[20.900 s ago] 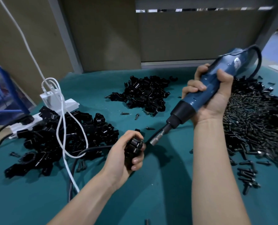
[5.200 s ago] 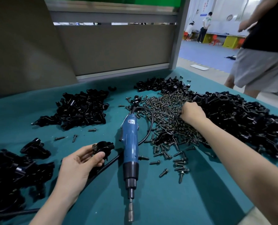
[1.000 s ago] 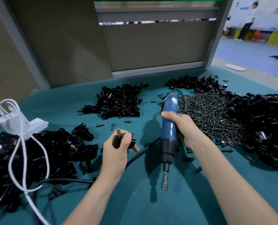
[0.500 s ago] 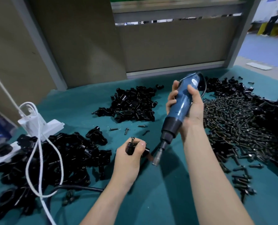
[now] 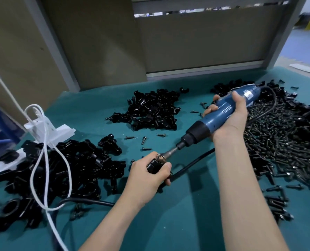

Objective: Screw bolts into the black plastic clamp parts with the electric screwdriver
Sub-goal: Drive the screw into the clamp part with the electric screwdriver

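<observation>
Teal-covered table (image 5: 186, 223), beige partition panels (image 5: 96, 42), grey posts (image 5: 49, 42), blue floor (image 5: 298, 48) beyond.

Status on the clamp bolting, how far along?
Done: the heap of black parts at the left may be finished pieces; bolts in them are not clear. In hand: the left hand grips one clamp part, and the right hand holds the electric screwdriver with its bit on the bolt. Left: a large bolt pile and a heap of loose clamp parts, so plenty.

right hand (image 5: 228, 116) now tilts screwdriver (image 5: 221, 116) down, bit meets bolt (image 5: 158, 156) on clamp (image 5: 153, 166) in left hand (image 5: 150, 175)
</observation>
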`<action>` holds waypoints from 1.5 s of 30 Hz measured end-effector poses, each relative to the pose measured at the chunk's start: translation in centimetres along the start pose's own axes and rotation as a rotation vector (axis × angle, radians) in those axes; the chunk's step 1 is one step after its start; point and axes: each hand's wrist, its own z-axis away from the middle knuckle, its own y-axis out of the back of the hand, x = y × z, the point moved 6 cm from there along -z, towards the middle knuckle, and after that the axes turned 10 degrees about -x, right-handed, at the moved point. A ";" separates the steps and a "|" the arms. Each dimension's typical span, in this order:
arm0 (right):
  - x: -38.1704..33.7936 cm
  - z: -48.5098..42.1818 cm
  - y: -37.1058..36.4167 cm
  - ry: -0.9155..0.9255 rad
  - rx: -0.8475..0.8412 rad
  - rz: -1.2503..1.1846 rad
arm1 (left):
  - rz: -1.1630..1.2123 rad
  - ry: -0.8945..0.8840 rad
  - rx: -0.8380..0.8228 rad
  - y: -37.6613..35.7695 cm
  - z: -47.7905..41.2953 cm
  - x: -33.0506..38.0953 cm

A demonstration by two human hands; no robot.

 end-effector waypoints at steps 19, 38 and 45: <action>-1.4 0.5 -1.4 0.120 -0.156 0.050 | -0.083 -0.024 -0.076 -0.7 0.0 -0.1; -1.8 0.8 -1.6 0.105 -0.249 0.120 | -0.222 0.028 -0.198 -1.3 0.4 -0.1; -1.8 0.4 -1.5 0.114 -0.282 0.098 | -0.151 0.025 -0.218 -1.3 0.3 -0.3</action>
